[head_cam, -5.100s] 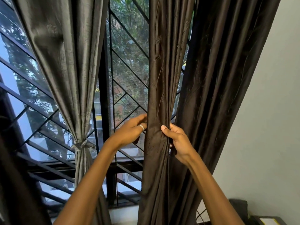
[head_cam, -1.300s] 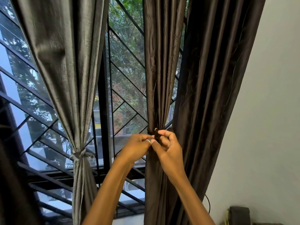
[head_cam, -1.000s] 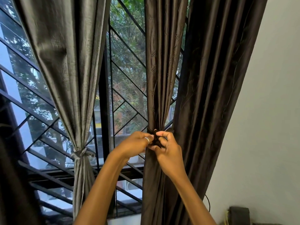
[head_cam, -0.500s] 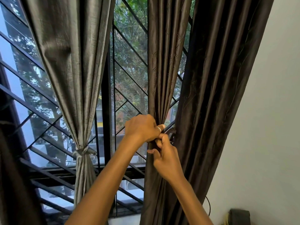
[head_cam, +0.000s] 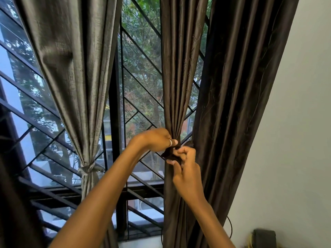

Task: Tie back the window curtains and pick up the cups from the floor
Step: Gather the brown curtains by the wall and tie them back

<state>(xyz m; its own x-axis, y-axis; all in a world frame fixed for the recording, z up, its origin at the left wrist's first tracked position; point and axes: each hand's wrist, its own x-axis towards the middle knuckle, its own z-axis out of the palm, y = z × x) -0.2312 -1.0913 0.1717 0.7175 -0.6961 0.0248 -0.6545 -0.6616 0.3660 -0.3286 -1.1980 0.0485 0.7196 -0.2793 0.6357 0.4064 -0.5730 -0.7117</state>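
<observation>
**Barred window (head_cam: 141, 72), dark curtain (head_cam: 179, 77) nearly tied**

Head view. Since a second ago the left hand (head_cam: 155, 139) has lifted above the right hand (head_cam: 186, 169). The folds are now cinched, so the knot looks close. Both hands' fingers curl tight, pinching the tie (head_cam: 168, 154): left at 10 o'clock of it, right at 5. No cups in view.

the brown curtain (head_cam: 179, 68) is thin cloth with a soft satin sheen, smooth, with fine stitched lines in it. the grey curtain (head_cam: 77, 68) is a rougher, slubbed cloth, silky where light hits it, and its tie (head_cam: 87, 170) looks the same weave. the grille (head_cam: 114, 122) is black metal, matt. the wall (head_cam: 295, 122) is smooth and matt. the ring (head_cam: 170, 142) is shiny metal.
</observation>
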